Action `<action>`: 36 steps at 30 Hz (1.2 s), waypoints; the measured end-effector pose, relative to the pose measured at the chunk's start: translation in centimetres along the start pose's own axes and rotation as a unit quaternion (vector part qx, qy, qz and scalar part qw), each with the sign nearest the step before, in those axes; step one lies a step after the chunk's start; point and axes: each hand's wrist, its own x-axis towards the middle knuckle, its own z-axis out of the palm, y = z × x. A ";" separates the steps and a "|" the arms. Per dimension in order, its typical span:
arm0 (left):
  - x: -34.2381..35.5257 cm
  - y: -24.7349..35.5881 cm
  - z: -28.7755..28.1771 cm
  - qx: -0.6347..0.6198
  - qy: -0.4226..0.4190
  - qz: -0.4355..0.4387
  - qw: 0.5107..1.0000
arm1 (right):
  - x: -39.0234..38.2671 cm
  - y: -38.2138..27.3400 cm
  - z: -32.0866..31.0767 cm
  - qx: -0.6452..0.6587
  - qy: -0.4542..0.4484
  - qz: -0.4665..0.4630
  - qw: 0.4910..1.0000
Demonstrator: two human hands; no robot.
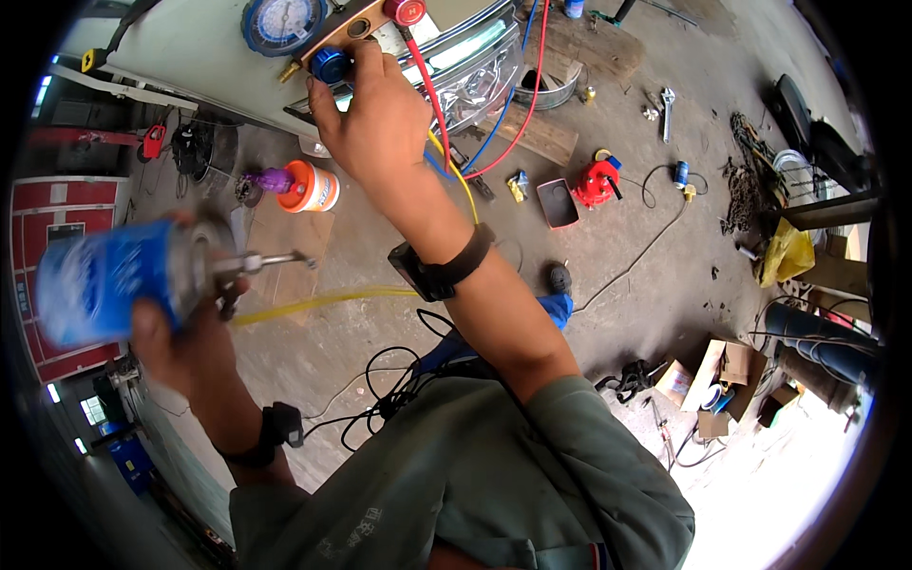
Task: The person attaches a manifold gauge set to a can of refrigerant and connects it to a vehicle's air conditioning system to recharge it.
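Note:
My left hand (190, 351) is wrapped around a blue can (109, 280), tilted on its side and blurred by motion. A metal can-tap valve (261, 263) sits on the can's end, and a yellow hose (328, 302) runs from near it to the right. At the top, my right hand (380, 123) has its thumb and fingers around the blue knob (331, 65) of a manifold gauge set. Beside that knob are a blue-rimmed dial gauge (283, 24) and a red knob (406, 10). The manifold rests at a vehicle's front, by its headlight (480, 81).
A red hose (543, 66) and a blue hose (503, 119) hang by the headlight. On the floor are an orange-and-white bucket (313, 187), a red bottle jack (597, 182), a wrench (668, 114), black cables (389, 385) and a cardboard box (708, 375).

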 end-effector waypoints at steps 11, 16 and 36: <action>1.9 -2.1 0.5 -0.138 0.013 -0.036 0.990 | -4.8 0.8 -1.8 0.234 -0.155 0.179 0.943; 2.0 -2.2 3.2 -0.142 0.022 -0.060 0.988 | -8.2 -2.0 -4.0 0.337 -0.302 0.138 0.881; 0.7 -3.3 4.6 -0.165 0.018 -0.081 0.983 | -7.1 -4.7 -7.7 0.366 -0.218 0.201 0.882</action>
